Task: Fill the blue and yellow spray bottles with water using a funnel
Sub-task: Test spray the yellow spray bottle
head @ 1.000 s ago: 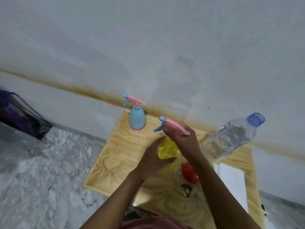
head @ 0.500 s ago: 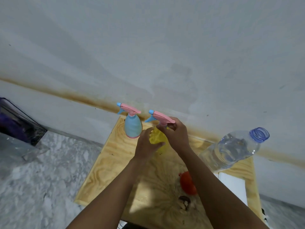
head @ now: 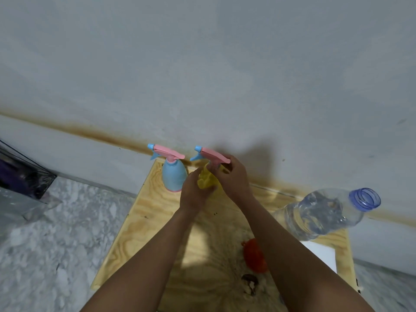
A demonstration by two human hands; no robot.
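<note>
At the far edge of the bench (head: 144, 224), we held the yellow spray bottle (head: 206, 182) upright, just right of the blue spray bottle (head: 174, 176). Our left hand (head: 193, 190) gripped its body; our right hand (head: 231, 176) closed around the pink sprayer head (head: 213, 156) directly above, likely screwing it along the vertical axis.

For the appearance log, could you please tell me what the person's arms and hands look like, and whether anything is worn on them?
Both forearms are bare up to the picture's lower edge: no sleeves show. The left hand and right hand wear no gloves; no watch, ring or bracelet is visible.
</note>
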